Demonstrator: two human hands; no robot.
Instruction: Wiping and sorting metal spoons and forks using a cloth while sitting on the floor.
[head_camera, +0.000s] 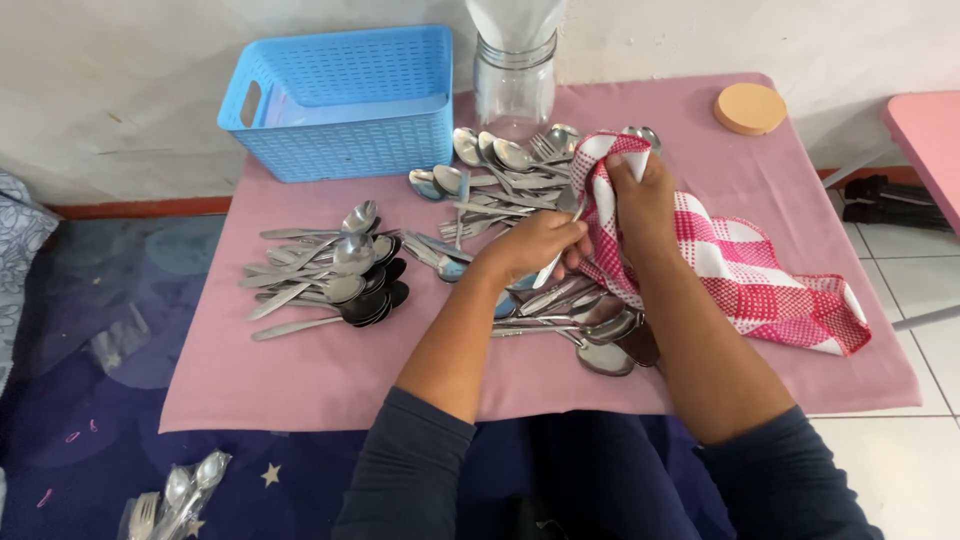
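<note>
— What sat closest to you then?

— My own dark sleeves, and just past them the loose spoons on the near edge of the pink tablecloth. Above those, my left hand was closed round the handle of one spoon, and my right hand was bunched tight inside the red-and-white checked cloth, wrapped over the spoon's upper end. I couldn't see that end; the cloth hid it.

— How did you judge the wiping should go?

— I reckoned the left had to pinch low on the handle and keep it from twisting, while the right squeezed through the cloth and drew along the metal. Too slack a squeeze and it would only slide.

— And the rest?

— A tidy stack of spoons lay well to my left, a mixed heap of forks and spoons beyond my hands, near the blue basket and glass jar.
</note>
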